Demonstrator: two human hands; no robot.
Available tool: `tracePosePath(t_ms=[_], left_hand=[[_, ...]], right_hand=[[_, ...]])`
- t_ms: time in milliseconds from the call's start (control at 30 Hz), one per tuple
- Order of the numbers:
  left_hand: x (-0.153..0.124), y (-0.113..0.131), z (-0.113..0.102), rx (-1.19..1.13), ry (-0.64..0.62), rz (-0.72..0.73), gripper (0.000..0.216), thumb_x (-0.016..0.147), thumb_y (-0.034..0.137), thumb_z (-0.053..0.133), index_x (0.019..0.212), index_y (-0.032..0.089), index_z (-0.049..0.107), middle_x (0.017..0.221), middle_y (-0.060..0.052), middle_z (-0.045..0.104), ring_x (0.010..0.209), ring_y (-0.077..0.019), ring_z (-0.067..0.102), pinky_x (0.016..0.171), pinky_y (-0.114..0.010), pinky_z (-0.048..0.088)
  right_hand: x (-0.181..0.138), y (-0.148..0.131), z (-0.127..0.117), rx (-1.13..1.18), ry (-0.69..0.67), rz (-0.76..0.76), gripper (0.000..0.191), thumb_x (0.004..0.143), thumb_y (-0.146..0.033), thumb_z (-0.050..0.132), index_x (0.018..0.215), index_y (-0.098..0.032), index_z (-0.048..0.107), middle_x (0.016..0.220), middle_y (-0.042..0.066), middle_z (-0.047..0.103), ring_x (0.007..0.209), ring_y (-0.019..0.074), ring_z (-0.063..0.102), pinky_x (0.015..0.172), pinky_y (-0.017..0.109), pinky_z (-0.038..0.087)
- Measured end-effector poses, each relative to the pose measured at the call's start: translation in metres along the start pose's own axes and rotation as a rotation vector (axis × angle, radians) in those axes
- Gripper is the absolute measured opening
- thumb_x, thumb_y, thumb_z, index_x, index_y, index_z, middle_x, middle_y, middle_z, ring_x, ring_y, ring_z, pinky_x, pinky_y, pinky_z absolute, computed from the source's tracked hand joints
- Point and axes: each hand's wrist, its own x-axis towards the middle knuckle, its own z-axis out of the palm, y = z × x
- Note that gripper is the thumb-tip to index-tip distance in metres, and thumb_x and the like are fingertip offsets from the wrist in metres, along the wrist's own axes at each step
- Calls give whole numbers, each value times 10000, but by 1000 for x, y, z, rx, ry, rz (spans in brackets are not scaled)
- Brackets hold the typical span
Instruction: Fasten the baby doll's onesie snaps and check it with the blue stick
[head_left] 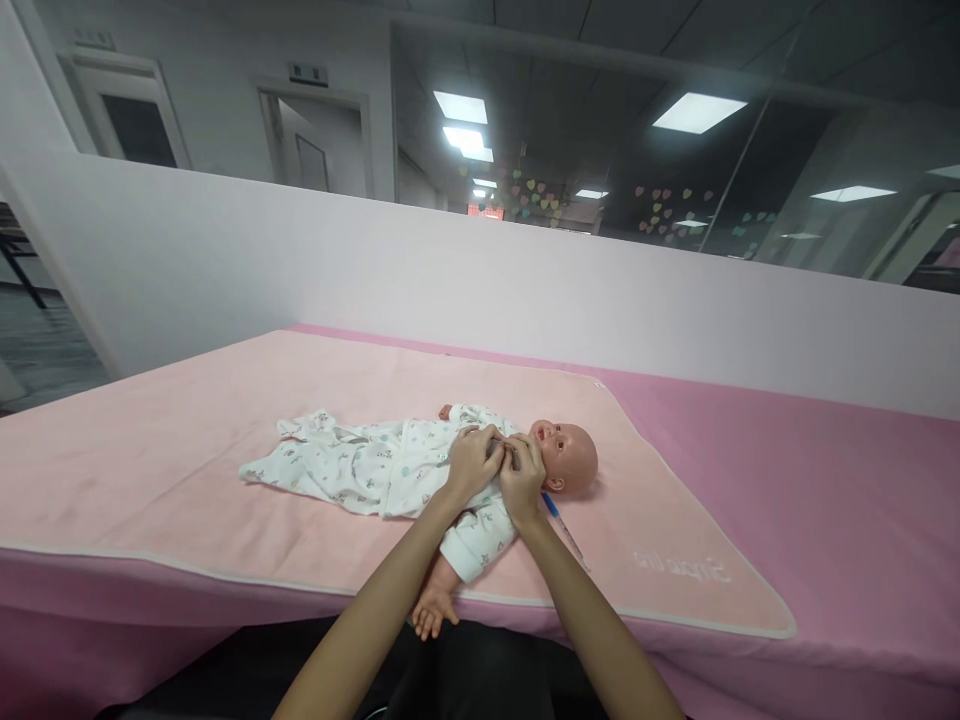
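Observation:
A baby doll (571, 462) lies on its back, its head to the right, dressed in a white printed shirt (427, 440) and matching trousers (337, 468). At the shirt's neckline my left hand (474, 462) is closed, its fingertips pinching the fabric. My right hand (523, 468) is closed too and pinches the collar just below the doll's chin. The fingertips of both hands nearly meet, and the bit of cloth between them is mostly hidden. By the doll's neck, beside my right wrist, lies a thin clear stick with a blue end (564, 528), which looks like a thermometer.
Under the doll a peach blanket (187, 440) with white edging is spread over a pink table cover (847, 500). One doll arm (435, 600) reaches to the table's front edge. Behind the table stands a white low wall (450, 280) with glass above it.

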Motion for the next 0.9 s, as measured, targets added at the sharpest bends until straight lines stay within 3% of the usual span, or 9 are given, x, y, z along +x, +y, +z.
tracePosePath(t_ms=[133,500,900], left_hand=[[0,1,-2,-28,2,38,134,799,198,386,788,218,518,777,31,643,736,-138,574,943,-343,314],[0,-2,-1,-17,-23,125,206,750,170,454,923,226,550,907,12,650,869,-164,571,889,-348,335],[-2,-6,7,152,-12,128,151,839,218,401,910,191,532,841,-33,629,775,-174,560,711,-310,404]], right_hand=[[1,-4,-1,40,47,23,198,791,-101,432,773,-185,612,798,41,609,801,150,555,789,326,471],[6,9,2,61,71,90,208,779,-93,408,775,-173,600,798,50,612,781,149,565,726,294,490],[5,7,5,46,21,45,280,771,-76,357,816,-186,610,841,56,607,832,159,554,788,316,475]])
